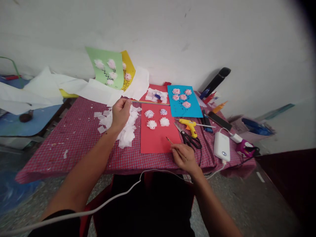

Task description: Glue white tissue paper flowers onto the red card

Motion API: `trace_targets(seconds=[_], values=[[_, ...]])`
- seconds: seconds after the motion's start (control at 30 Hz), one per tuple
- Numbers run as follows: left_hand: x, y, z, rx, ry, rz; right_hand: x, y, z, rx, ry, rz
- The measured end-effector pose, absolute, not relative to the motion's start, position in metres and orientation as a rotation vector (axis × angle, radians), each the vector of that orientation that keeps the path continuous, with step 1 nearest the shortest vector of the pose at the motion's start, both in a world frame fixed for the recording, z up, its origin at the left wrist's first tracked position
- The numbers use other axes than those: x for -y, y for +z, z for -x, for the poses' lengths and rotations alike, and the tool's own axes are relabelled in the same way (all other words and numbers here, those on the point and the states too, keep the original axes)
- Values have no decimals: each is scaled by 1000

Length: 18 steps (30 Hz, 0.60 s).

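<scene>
My left hand (121,113) is closed at the left end of a thin, many-coloured edge (153,103), which looks like stacked coloured paper. My right hand (184,157) grips a thin paintbrush (169,140), its tip over the lower right of a red sheet (158,141). Fluffy white paper flowers sit in two rows on that sheet; the upper flowers (149,114) carry blue specks, the lower ones (151,124) look plain white. Behind them lies a white tissue (149,95) with a dark blue paint smear (157,96). Cut white paper pieces (127,135) lie in a pile beneath my left hand.
Right of the red sheet lie scissors (189,140), a yellow glue gun (189,126), a blue flower card (182,110) and a white power bank (221,146). A green flower card (108,69) leans on the wall. A white cable (118,196) crosses my lap.
</scene>
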<state>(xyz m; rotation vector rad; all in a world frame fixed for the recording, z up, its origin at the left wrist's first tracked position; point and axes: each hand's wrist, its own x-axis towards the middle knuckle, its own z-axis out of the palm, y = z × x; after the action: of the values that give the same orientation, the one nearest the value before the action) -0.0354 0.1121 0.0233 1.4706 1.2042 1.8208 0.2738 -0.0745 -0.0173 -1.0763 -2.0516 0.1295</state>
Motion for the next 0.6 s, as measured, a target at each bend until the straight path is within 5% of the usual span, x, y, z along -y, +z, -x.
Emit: trace_targets(seconds=[0.6], values=[[-113, 21, 36, -1172, 1803, -1449, 74, -18, -273, 2065, 158, 1089]])
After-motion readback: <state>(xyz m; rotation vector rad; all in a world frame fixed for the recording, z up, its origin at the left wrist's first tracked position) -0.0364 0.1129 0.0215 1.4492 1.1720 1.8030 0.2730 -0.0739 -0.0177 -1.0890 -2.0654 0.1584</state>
